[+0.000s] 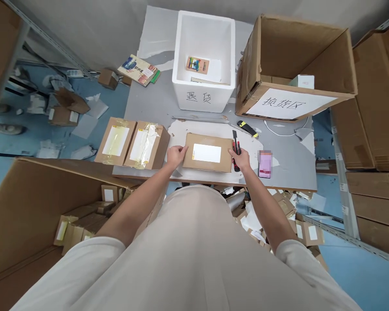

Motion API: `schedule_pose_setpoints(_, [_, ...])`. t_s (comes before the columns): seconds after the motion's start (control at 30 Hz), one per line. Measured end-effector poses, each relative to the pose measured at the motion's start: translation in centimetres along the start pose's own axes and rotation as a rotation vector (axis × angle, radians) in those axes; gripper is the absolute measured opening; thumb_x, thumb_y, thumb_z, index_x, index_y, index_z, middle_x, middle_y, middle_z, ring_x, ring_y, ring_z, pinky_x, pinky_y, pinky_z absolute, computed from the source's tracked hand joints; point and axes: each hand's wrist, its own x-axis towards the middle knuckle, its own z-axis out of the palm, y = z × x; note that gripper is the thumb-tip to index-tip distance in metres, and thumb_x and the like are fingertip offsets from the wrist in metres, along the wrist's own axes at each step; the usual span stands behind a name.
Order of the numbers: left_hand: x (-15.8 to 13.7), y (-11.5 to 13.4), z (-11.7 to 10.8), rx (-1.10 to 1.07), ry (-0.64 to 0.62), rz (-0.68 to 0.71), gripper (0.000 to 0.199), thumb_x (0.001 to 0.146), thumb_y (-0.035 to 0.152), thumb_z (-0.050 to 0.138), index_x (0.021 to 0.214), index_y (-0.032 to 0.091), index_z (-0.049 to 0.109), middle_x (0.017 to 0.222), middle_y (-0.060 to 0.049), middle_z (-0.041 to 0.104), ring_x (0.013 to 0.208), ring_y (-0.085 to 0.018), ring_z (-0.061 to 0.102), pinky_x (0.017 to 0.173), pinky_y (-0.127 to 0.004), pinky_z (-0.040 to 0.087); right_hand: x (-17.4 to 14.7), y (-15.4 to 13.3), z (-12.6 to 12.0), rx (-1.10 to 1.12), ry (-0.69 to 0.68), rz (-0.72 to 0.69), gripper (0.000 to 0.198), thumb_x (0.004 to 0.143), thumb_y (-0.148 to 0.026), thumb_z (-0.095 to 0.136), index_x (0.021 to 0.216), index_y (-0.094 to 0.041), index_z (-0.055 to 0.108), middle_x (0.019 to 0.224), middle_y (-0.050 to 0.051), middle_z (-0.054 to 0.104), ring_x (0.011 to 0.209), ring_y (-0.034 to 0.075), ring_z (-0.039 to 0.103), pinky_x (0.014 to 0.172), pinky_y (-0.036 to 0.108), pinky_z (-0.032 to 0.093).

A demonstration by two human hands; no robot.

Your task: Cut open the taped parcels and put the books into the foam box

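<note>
A flat cardboard box (pixel 191 166) with a white label lies on the table in front of me. My left hand (pixel 176 156) is closed, pinching the box's left edge between thumb and fingers. At the opposite edge, my right hand (pixel 240 158) is closed, its thumb on the box. A red and black utility knife (pixel 235 138) lies beside that edge, partly covered by my right hand; whether the fingers also touch it is unclear. A yellow and black utility knife (pixel 247 129) lies farther back. To the right is a phone (pixel 265 166) with a pinkish screen.
Two taped cartons (pixel 162 144) stand at left, near books (pixel 138 69). Behind are a white foam bin (pixel 203 96) holding a small card-like item and a large open carton (pixel 251 93). Another large open carton (pixel 16 207) stands below left. Parcels and paper scraps (pixel 251 216) litter the space below.
</note>
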Motion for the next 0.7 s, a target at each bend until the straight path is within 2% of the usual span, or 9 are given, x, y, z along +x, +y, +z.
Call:
schedule_pose_setpoints(0.13, [-2.3, -3.6, 0.7, -0.23, -0.082, -0.023, 0.043, 0.086, 0.041, 0.042, 0.099, 0.013, 0.071, 0.097, -0.011, 0.073, 0.089, -0.021, 0.068, 0.084, -0.031, 0.049, -3.5, 2.7, -0.8, 0.217, -0.031, 0.019, 0.047, 0.062, -0.054, 0.074, 0.087, -0.018, 0.058, 0.067, -0.002, 0.063, 0.044, 0.009, 0.053, 0.04, 0.023, 0.042])
schedule_pose_setpoints(0.23, [-4.3, -6.5, 1.4, -0.339, -0.174, -0.045, 0.051, 0.075, 0.032, 0.055, 0.121, 0.011, 0.062, 0.12, -0.015, 0.066, 0.107, -0.023, 0.065, 0.096, -0.035, 0.049, -6.4, 4.8, -1.2, 0.305, -0.058, 0.065, 0.055, 0.058, -0.052, 0.077, 0.097, -0.019, 0.059, 0.081, 0.001, 0.068, 0.044, 0.009, 0.051, 0.04, 0.025, 0.04])
schedule_pose_setpoints(0.33, [-5.3, -8.0, 2.4, -0.391, -0.211, -0.035, 0.066, 0.066, 0.034, 0.067, 0.127, 0.011, 0.057, 0.13, -0.017, 0.06, 0.12, -0.027, 0.058, 0.104, -0.041, 0.044, -8.3, 6.1, -0.5, 0.308, -0.083, 0.12, 0.062, 0.053, -0.046, 0.081, 0.104, -0.02, 0.058, 0.064, -0.005, 0.062, 0.043, 0.01, 0.049, 0.042, 0.027, 0.041])
schedule_pose_setpoints(0.4, [-5.3, -7.9, 3.2, -0.468, -0.226, -0.034, 0.073, 0.063, 0.041, 0.071, 0.128, 0.011, 0.057, 0.133, -0.017, 0.058, 0.123, -0.028, 0.055, 0.106, -0.043, 0.042, -8.7, 6.4, 0.4, 0.305, -0.082, 0.144, 0.06, 0.052, -0.044, 0.082, 0.102, -0.022, 0.056, 0.053, -0.009, 0.054, 0.043, 0.011, 0.048, 0.043, 0.027, 0.041])
schedule_pose_setpoints(0.53, [-5.5, -6.4, 3.8, -0.589, -0.226, -0.043, 0.078, 0.064, 0.055, 0.07, 0.126, 0.009, 0.058, 0.127, -0.016, 0.062, 0.117, -0.028, 0.059, 0.102, -0.043, 0.045, -8.5, 5.8, 1.7, 0.296, -0.017, 0.147, 0.052, 0.051, -0.047, 0.081, 0.086, -0.023, 0.051, 0.054, -0.009, 0.051, 0.043, 0.011, 0.048, 0.043, 0.026, 0.042])
schedule_pose_setpoints(0.63, [-6.0, -4.7, 2.2, -0.503, -0.163, 0.007, 0.064, 0.071, 0.055, 0.064, 0.117, 0.011, 0.064, 0.115, -0.013, 0.068, 0.104, -0.025, 0.064, 0.093, -0.037, 0.05, -7.9, 4.2, 1.2, 0.263, 0.024, 0.083, 0.048, 0.054, -0.049, 0.079, 0.083, -0.022, 0.052, 0.057, -0.008, 0.053, 0.044, 0.01, 0.048, 0.043, 0.025, 0.041])
schedule_pose_setpoints(0.7, [-5.8, -3.2, 0.7, -0.374, -0.066, 0.055, 0.052, 0.076, 0.054, 0.059, 0.107, 0.013, 0.069, 0.103, -0.01, 0.071, 0.092, -0.021, 0.065, 0.086, -0.032, 0.051, -7.1, 2.4, 0.3, 0.207, 0.056, 0.009, 0.043, 0.059, -0.05, 0.077, 0.081, -0.021, 0.053, 0.059, -0.006, 0.055, 0.046, 0.01, 0.05, 0.044, 0.024, 0.041])
